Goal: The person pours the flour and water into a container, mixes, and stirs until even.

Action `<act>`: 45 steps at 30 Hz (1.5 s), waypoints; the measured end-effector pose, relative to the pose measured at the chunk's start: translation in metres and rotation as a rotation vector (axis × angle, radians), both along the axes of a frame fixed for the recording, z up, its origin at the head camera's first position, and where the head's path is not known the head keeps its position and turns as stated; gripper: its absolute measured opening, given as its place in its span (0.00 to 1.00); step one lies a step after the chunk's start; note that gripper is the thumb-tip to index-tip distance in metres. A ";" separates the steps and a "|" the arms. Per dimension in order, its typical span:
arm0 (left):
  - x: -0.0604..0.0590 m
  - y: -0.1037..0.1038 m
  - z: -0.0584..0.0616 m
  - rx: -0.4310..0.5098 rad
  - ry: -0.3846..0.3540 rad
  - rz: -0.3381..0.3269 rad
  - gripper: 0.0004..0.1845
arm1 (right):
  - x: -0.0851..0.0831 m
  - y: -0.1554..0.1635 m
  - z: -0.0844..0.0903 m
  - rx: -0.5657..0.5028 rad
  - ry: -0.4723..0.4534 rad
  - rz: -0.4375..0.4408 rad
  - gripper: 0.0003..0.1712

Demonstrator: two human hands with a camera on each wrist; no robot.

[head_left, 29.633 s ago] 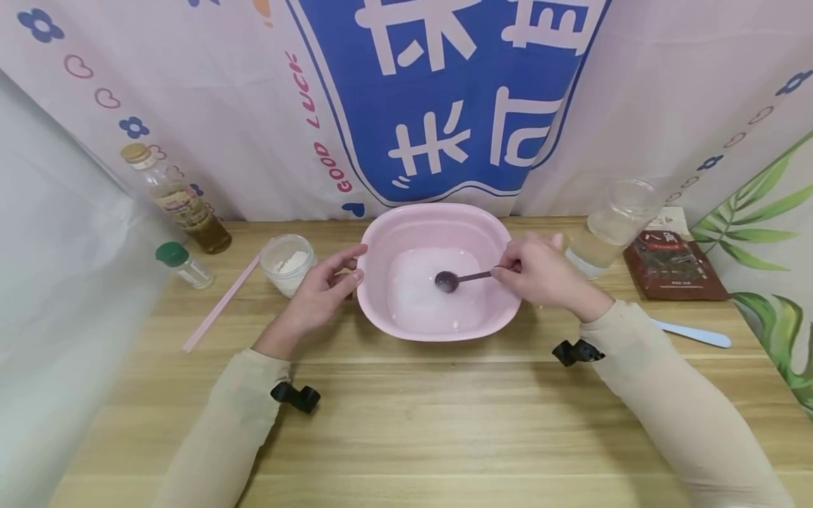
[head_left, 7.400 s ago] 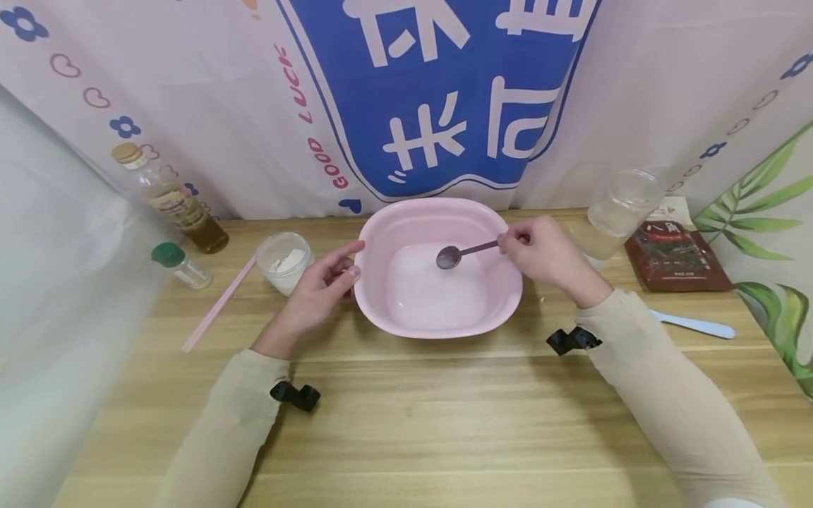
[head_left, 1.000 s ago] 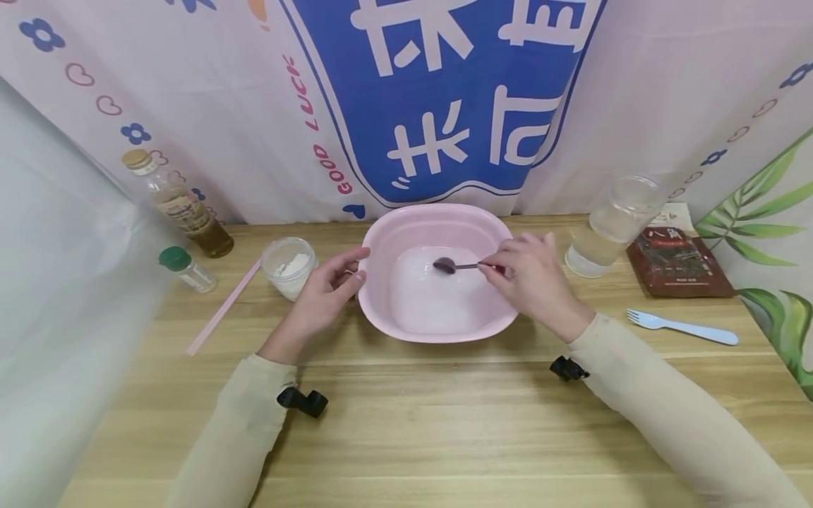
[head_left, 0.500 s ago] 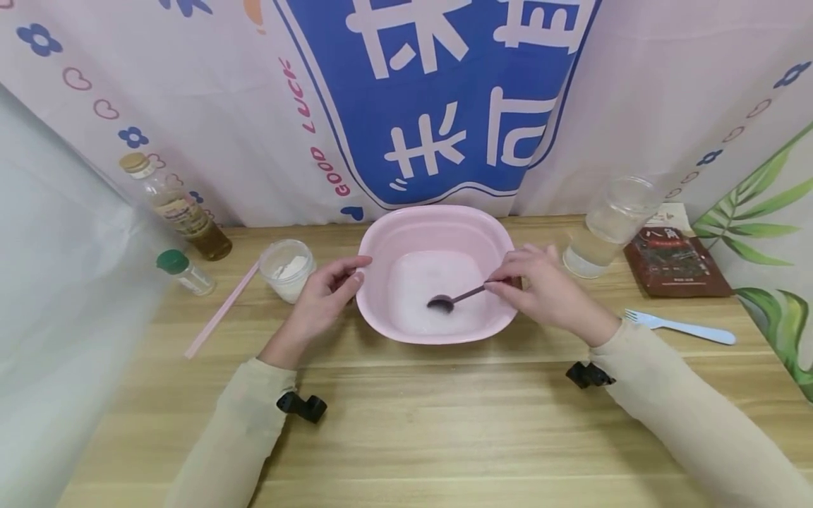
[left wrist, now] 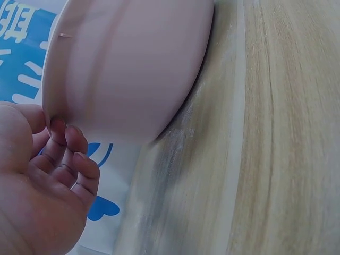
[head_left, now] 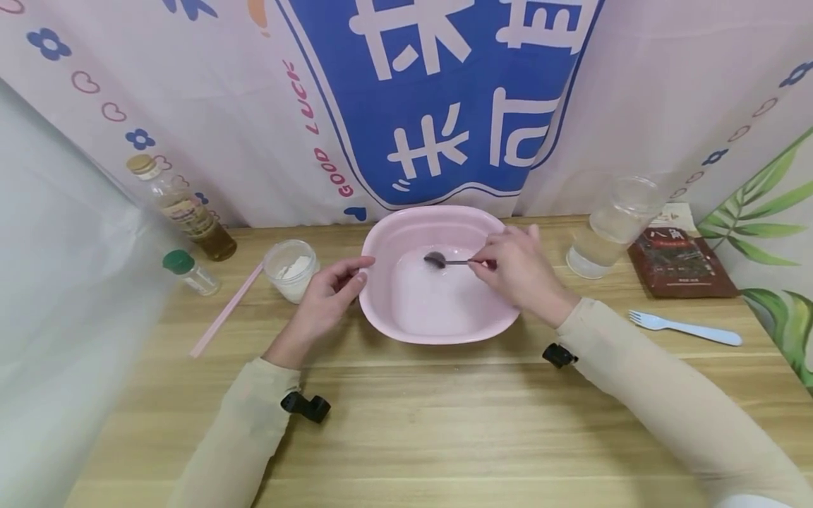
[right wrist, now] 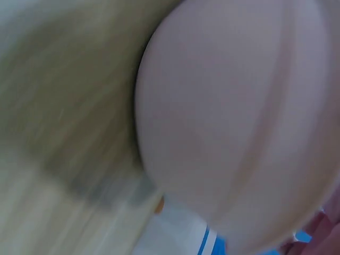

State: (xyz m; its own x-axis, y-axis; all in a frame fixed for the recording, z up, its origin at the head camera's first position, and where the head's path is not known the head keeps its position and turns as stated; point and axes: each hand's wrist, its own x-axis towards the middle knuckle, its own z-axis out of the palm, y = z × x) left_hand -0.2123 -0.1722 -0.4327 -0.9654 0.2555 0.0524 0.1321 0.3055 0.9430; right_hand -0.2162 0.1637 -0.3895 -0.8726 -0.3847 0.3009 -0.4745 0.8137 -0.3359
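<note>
Pinching the thin handle of a dark spoon (head_left: 444, 261), the right hand (head_left: 513, 271) hangs over the right half of the pink basin (head_left: 381, 233), fingers curled tight round the handle's end. The spoon lies nearly level, its long axis running left to right, with the bowl end pointing left, away from the hand, toward the far middle of the basin. It sits just above, or just at, the cloudy white liquid (head_left: 438, 303) pooled in the basin bottom; whether the tip is wet I cannot tell from the head view. The right wrist is bent inward and the forearm comes in from the lower right across the desk (head_left: 444, 423).

Over on the other side, the left hand (head_left: 330, 293) braces the basin: thumb on the near-left rim, fingers curled loosely against the outer wall. The left wrist view confirms it, with fingertips (left wrist: 66, 139) tucked against the pink wall (left wrist: 133, 69) just under the rim. The right wrist view is a blur of pink basin side and wood, and nothing more can be read there.

So the right hand is the working one and the nearer to the spoon, while the left only steadies. A small jar of white powder (head_left: 291, 268) stands just left of the left hand, and a clear cup (head_left: 612, 226) stands right of the basin.
</note>
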 end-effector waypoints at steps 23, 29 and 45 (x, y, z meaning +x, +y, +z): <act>-0.002 0.000 -0.002 -0.014 0.008 0.000 0.19 | 0.004 -0.006 0.008 0.007 -0.149 0.206 0.05; -0.002 0.002 -0.001 -0.032 -0.006 0.006 0.19 | -0.004 0.000 0.006 0.022 -0.065 0.054 0.05; -0.002 0.000 -0.001 -0.021 0.011 0.006 0.19 | 0.014 0.040 0.013 -0.018 -0.134 0.182 0.04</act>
State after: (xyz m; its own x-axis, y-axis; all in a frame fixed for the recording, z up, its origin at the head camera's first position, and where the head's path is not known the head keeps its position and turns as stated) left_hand -0.2140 -0.1720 -0.4342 -0.9663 0.2506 0.0581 0.1407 0.3260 0.9348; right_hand -0.2025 0.2041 -0.3767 -0.8219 -0.5352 0.1949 -0.5631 0.7118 -0.4198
